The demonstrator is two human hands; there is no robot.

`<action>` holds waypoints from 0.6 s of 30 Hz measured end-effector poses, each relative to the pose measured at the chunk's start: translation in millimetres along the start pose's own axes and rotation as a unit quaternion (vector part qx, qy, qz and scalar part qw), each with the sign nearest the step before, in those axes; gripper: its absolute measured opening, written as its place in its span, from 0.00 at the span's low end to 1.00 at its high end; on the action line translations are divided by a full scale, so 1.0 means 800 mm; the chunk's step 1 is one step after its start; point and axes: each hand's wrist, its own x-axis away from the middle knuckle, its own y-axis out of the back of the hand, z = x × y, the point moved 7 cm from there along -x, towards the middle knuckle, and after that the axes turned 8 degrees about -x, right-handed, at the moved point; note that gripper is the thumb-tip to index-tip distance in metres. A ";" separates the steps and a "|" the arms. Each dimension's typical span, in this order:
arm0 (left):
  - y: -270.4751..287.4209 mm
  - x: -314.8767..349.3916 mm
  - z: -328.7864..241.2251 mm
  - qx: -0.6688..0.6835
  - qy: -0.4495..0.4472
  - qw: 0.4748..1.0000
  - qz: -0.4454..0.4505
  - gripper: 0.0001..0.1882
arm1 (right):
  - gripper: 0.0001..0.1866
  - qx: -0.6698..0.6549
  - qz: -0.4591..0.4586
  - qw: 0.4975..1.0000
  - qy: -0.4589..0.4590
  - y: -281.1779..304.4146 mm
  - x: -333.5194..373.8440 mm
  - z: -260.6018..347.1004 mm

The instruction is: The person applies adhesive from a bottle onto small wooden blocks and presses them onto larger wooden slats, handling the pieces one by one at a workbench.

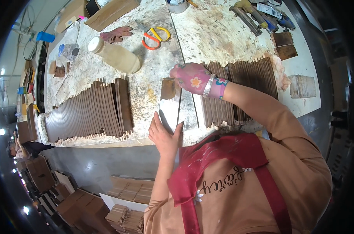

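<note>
A narrow flat brown wooden board (170,103) lies lengthwise before me on the worktable. Its far end looks dark, and the rest shines with reflected light. My left hand (164,136), bare, holds the near end, fingers along the left edge and thumb at the right edge. At the board's far right corner is my right hand (193,80), in a pink flowered glove with a silvery band at the wrist. Its fingers are curled closed, and whatever they may hold is hidden. Rows of similar brown boards stand on both sides, one at left (87,111) and one at right (220,111).
Beyond the board are a cloudy bottle with a white cap (116,56), scissors with orange and yellow handles (155,37) and a dark pink glove (116,34). Nail guns (253,17) lie far right. A clear block (303,86) sits near the right edge. Cartons (83,208) stand below left.
</note>
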 end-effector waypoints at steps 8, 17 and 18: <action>-0.009 0.003 0.009 0.016 0.003 1.000 -0.007 0.48 | 0.07 0.023 -0.011 0.999 0.029 -0.022 -0.015 0.003; -0.007 -0.002 0.008 0.020 -0.016 0.999 -0.020 0.44 | 0.05 0.043 -0.005 0.998 0.038 -0.026 -0.018 0.012; -0.007 -0.003 0.008 0.022 -0.018 0.999 -0.021 0.44 | 0.05 0.043 -0.018 0.998 0.052 -0.023 -0.017 0.016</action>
